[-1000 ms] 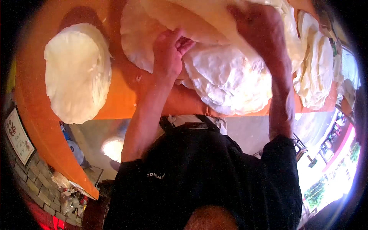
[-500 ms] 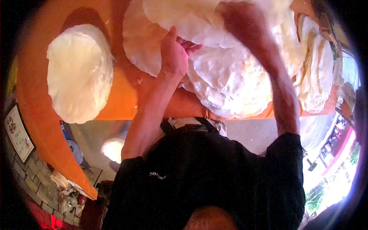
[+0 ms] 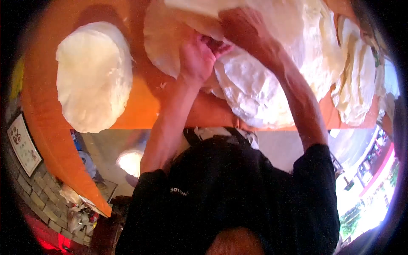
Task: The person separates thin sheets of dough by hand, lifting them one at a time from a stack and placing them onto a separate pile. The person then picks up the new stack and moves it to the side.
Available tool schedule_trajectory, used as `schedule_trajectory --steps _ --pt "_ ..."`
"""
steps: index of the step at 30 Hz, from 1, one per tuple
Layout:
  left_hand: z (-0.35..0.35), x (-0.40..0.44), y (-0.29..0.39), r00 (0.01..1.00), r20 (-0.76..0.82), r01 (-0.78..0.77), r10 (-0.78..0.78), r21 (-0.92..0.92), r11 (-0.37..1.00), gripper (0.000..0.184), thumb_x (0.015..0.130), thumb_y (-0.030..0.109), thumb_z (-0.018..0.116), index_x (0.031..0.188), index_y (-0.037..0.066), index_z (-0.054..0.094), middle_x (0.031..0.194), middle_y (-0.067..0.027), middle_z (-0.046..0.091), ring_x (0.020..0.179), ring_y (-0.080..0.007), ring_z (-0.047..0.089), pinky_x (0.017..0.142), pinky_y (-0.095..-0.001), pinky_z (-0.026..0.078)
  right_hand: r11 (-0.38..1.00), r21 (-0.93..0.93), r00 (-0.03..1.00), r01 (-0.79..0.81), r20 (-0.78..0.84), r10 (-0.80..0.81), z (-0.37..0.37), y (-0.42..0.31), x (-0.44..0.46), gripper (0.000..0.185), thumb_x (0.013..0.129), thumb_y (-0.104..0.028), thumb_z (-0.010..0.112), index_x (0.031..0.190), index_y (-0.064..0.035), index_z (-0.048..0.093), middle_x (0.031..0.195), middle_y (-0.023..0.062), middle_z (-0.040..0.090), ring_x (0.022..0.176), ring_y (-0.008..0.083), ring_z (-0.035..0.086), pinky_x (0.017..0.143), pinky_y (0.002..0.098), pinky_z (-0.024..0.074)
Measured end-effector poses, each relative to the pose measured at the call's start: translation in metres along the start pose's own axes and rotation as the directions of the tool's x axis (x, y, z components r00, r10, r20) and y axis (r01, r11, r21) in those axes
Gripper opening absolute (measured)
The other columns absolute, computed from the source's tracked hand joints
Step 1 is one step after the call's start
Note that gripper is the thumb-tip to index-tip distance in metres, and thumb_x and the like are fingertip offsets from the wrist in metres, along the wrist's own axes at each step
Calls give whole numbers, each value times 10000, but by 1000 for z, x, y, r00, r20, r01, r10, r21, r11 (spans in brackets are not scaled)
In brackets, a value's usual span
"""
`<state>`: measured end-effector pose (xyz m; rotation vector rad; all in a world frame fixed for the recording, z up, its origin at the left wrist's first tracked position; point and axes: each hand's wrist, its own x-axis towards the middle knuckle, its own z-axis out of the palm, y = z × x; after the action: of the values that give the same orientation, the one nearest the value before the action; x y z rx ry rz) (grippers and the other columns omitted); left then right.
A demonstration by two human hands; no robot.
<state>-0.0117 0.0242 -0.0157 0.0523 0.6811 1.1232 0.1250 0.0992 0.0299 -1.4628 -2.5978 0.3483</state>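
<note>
Thin, pale round dough sheets lie layered on the orange tabletop. My left hand (image 3: 199,57) is palm up at the near edge of the upper dough sheet (image 3: 191,16), its fingers curled and slightly blurred. Close by to the right, my right hand (image 3: 243,26) is back up and closed at the same sheet, with its fingertips hidden. Below my forearms is a crinkled stack of sheets (image 3: 255,93), partly covered by the right arm. A flatter sheet (image 3: 159,46) extends out on the left.
A thick oval pile of pale sheets (image 3: 94,78) sits at the left on the orange table (image 3: 144,102). Folded sheets (image 3: 355,76) lie at the right. A framed sign (image 3: 24,144) stands at the far left, above brick paving (image 3: 40,199).
My right hand has moved left, closer to my left hand, and the upper sheet's edge has shifted with it. My left hand remains near the sheet's edge. The view has shifted slightly.
</note>
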Motion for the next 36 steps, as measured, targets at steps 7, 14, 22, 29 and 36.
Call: schedule_trajectory --steps 7,14,22,29,36 --pt "5 3 21 996 53 -76 78 -30 997 590 960 529 296 1248 51 489 1186 -147 567 1046 -340 569 905 -495 463 984 171 979 43 -202 -8 7 -18 -35 308 770 -235 675 998 -39 612 937 167 647 890 354 619 774 469 484" --pt "6 10 18 999 1 -41 41 57 998 538 950 511 369 1176 45 514 1048 -151 614 954 -301 598 884 -448 471 986 -91 983 -137 -134 124 27 9 -33 199 815 -201 627 931 -39 624 879 150 640 836 308 616 727 421 498" --pt "-14 -57 4 988 -153 125 -31 661 740 325 950 249 510 1148 -7 541 986 -111 636 884 -203 641 778 -305 536 920 -370 807 -127 -578 -121 -180 33 -5 179 853 -202 611 922 -40 642 806 156 631 744 322 599 679 418 480" --pt "-18 -68 -30 974 -187 208 -126 531 821 310 915 180 585 1161 -2 534 1003 -73 622 846 -165 632 747 -300 545 928 -344 990 -140 -68 124 -61 33 -108 89 794 -134 596 868 -106 636 759 143 642 720 354 633 634 451 505" --pt "-5 -70 -65 945 -76 325 -319 323 889 281 902 160 568 1149 29 541 1031 -89 641 907 -210 649 810 -367 563 961 -194 970 -198 -179 163 -48 24 -162 135 755 -73 586 873 -120 631 778 106 625 759 298 632 612 440 502"
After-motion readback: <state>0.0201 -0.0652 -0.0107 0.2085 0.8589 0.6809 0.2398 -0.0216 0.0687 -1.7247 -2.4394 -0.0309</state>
